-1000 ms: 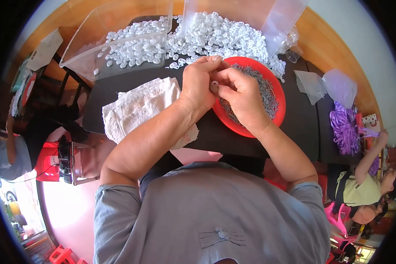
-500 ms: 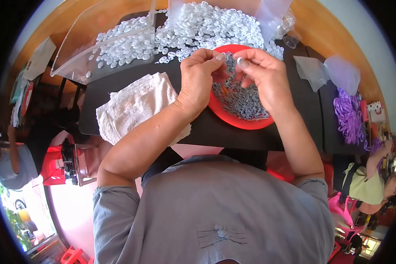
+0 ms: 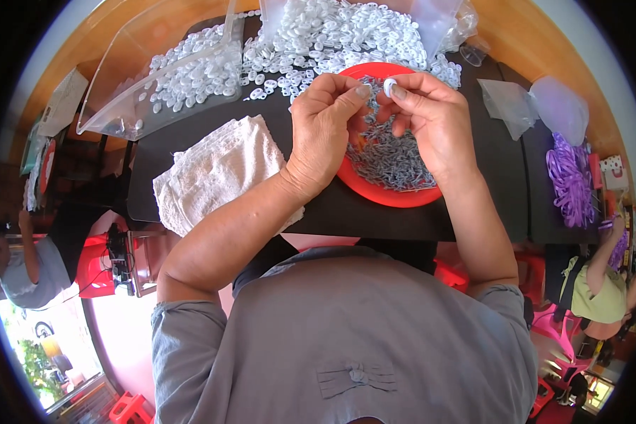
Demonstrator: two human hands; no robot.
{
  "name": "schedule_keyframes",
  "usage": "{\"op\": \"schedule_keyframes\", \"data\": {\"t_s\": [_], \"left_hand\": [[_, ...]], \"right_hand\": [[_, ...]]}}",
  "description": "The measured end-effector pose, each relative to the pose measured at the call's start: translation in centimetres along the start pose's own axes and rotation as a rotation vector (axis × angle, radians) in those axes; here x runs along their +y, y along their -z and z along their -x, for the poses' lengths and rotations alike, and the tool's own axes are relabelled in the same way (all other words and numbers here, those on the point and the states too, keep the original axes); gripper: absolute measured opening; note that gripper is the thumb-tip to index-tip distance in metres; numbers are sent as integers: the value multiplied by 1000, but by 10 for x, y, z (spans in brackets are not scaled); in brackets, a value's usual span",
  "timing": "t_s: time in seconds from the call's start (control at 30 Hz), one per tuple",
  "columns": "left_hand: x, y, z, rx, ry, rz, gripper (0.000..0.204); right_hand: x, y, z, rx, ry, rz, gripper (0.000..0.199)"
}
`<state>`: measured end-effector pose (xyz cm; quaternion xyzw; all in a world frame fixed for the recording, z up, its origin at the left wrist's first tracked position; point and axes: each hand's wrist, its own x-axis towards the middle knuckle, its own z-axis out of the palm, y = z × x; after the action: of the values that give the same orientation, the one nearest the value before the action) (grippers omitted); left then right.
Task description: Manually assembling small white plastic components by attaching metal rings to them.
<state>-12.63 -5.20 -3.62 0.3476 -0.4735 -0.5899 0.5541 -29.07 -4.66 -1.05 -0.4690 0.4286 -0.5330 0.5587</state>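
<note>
both hands up over the red bowl (image 3: 374, 198), close together, fingertips almost meeting. right hand (image 3: 431, 120) pinches a small white ring piece (image 3: 389, 86) between thumb and forefinger, other fingers curled in. left hand (image 3: 325, 131) has thumb and forefinger narrowed to a pinch right beside that piece; whether it grips something thin there, cannot tell, too small. white piece sits in the air above the bowl's far rim, not in the bowl.

bowl is full of thin grey metal pins (image 3: 392, 159), loose heap, on the black table top (image 3: 487, 184). behind the bowl a big scattered pile of white ring pieces (image 3: 332, 35), spreading left into a clear plastic tray (image 3: 120, 99) that lies tilted. white knitted cloth (image 3: 215, 173) lies left of the left forearm, just beside it. crumpled clear plastic bags (image 3: 537, 106) right of the bowl, purple ribbon bundle (image 3: 569, 177) further right. person wears a grey shirt. other people at far left and far right edges, well apart.
</note>
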Motion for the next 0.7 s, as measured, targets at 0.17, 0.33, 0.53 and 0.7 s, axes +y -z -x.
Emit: {"op": "schedule_keyframes", "data": {"t_s": [0.17, 0.33, 0.53, 0.7], "left_hand": [[1, -2, 1, 17, 8, -23, 16], [1, -1, 2, 20, -5, -61, 16], [1, -2, 4, 18, -28, -64, 15], [4, -3, 6, 36, -29, -35, 14]], "right_hand": [[3, -5, 3, 31, 27, -17, 17], [6, -5, 2, 33, 74, 15, 16], [3, -5, 4, 35, 68, 12, 15], [6, -7, 5, 42, 90, 38, 15]]}}
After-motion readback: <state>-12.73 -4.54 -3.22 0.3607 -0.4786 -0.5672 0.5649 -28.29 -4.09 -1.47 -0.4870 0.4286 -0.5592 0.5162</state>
